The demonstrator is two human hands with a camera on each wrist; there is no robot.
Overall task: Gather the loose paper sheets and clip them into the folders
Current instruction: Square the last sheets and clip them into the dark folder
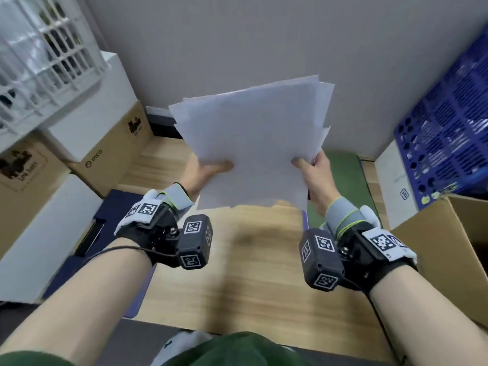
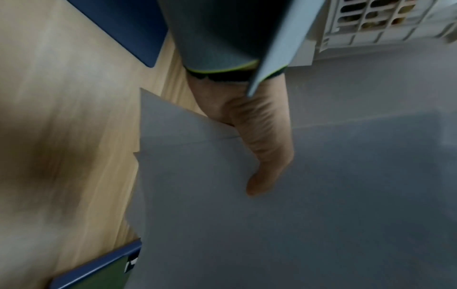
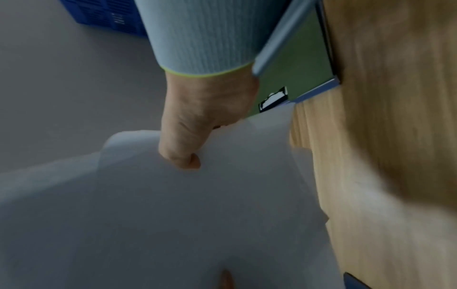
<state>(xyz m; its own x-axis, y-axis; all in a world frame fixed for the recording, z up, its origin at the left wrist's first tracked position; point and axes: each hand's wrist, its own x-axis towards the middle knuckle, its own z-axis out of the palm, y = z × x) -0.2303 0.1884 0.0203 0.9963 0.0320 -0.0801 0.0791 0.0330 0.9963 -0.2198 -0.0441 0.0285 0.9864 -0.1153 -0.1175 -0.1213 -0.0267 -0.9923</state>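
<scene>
Both hands, the left hand [image 1: 211, 169] and the right hand [image 1: 313, 165], gripped the uneven paper sheets [image 1: 253, 138] above the worktop [image 1: 253, 260]. Gathering seemed done; the green folder [image 1: 340, 186] and blue folder [image 1: 116, 207] still waited for clipping.

I count two hands [image 1: 211, 170], one stack of paper sheets [image 1: 253, 138], two folders [image 1: 340, 167], and four cardboard boxes [image 1: 111, 154].
</scene>
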